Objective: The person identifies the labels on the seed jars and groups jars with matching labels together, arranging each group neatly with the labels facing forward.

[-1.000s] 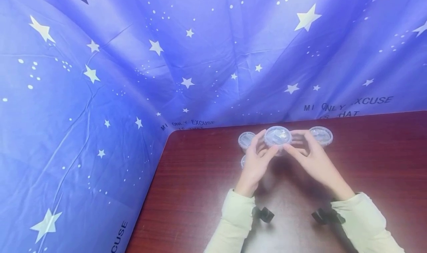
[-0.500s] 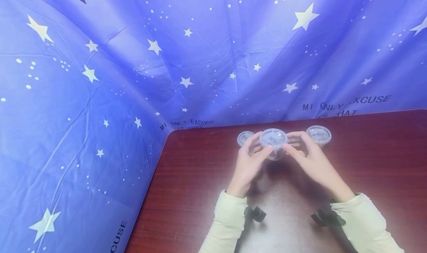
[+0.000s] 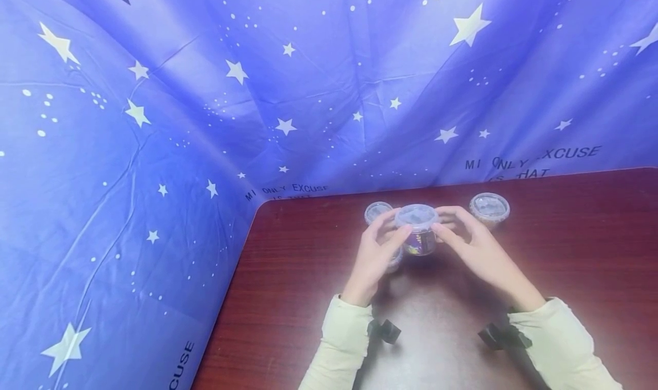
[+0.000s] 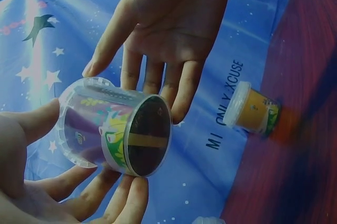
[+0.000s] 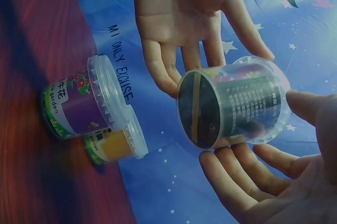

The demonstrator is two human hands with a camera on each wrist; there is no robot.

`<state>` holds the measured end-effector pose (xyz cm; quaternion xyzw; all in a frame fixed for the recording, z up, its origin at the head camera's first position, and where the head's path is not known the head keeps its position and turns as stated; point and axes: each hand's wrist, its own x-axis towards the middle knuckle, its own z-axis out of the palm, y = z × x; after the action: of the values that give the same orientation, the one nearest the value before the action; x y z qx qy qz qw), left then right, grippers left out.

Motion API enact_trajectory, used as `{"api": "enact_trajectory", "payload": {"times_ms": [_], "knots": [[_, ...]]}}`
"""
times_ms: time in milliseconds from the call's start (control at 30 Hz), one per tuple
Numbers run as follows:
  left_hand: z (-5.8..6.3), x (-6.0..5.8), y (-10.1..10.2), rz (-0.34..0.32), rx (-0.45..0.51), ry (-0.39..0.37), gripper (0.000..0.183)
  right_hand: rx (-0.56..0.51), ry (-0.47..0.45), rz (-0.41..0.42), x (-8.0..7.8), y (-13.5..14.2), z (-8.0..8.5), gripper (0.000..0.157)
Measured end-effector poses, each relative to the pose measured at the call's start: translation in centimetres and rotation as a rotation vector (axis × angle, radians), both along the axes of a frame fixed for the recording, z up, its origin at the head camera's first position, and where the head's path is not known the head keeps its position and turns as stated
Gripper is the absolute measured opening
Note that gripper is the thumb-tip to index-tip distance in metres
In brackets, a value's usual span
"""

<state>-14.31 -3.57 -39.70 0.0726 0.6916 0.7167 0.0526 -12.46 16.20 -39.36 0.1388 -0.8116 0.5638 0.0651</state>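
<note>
Clear plastic lids the cup, which is lifted off the table between the left hand and right hand, both clamped on its sides with thumbs at the rim. In the head view, from it, the far cup sits near 10 o'clock, the near cup, partly hidden, around 7, and the right cup between 2 and 3.

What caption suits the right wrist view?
Left hand and right hand hold a lidded cup; purple cup and orange cup stand nearby.
</note>
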Motion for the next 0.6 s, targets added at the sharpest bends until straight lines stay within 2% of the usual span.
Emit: {"api": "enact_trajectory", "payload": {"times_ms": [100, 333, 433, 600], "knots": [[-0.14, -0.01, -0.24, -0.015, -0.012, -0.009, 0.043, 0.032, -0.016, -0.002, 0.07, -0.02, 0.02, 0.039], [-0.41, -0.01, -0.89, -0.096, 0.013, -0.104, 0.038, 0.072, -0.024, 0.018, 0.30, -0.14, -0.01, 0.041], [-0.36, -0.07, -0.99, -0.124, 0.023, -0.101, 0.037, 0.067, -0.023, 0.021, 0.32, -0.12, 0.03, 0.042], [-0.31, -0.07, -1.00, -0.161, 0.029, -0.096, 0.037, 0.067, -0.072, 0.028, 0.44, -0.09, 0.23, 0.047]]}}
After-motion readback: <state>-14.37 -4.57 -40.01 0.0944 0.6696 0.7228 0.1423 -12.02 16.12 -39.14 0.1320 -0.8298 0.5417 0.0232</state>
